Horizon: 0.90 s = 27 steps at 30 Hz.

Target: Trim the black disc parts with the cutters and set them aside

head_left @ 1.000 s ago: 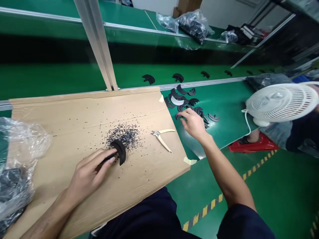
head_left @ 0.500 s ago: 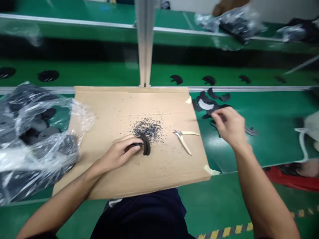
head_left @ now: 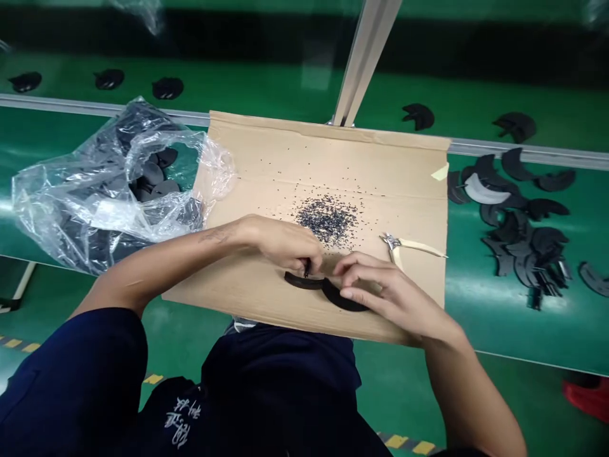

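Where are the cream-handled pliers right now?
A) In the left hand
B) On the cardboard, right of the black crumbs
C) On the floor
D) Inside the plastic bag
B: the cream-handled pliers lie on the cardboard sheet, to the right of the black crumbs.

Our right hand (head_left: pixel 387 293) has left the pile of black arcs (head_left: pixel 518 244) on the green belt and now joins our left hand (head_left: pixel 280 241) over the cardboard (head_left: pixel 390 171), where two black arcs (head_left: pixel 304 280) now lie end to end instead of one.
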Each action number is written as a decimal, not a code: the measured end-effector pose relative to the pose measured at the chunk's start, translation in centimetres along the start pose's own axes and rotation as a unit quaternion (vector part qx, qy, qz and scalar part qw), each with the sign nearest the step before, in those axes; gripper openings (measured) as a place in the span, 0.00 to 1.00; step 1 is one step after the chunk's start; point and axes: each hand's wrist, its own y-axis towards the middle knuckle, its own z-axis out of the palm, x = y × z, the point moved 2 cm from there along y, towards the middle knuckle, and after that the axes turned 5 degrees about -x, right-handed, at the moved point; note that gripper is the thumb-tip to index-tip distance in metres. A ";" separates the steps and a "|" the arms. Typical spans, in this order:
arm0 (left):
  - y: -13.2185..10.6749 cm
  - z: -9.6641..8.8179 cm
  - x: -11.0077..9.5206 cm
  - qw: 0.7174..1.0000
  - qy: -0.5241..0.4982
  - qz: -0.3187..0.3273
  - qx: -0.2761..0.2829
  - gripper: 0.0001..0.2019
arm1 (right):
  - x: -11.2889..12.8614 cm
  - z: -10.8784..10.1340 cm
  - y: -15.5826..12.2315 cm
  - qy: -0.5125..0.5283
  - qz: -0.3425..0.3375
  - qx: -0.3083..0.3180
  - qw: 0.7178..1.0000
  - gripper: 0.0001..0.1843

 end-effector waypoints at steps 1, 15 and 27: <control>0.8 -0.2 -0.4 0.999 0.016 0.004 0.031 0.15 | 0.0 0.2 -0.5 -0.005 0.007 0.006 1.000 0.14; 2.6 0.9 -2.9 0.984 -0.102 0.020 -0.147 0.10 | -1.6 2.8 -5.0 0.030 -0.046 -0.326 0.944 0.02; -1.7 5.1 -2.9 0.944 -0.212 -0.072 -0.244 0.12 | -5.8 -3.3 -6.1 -0.368 0.130 -0.305 0.868 0.28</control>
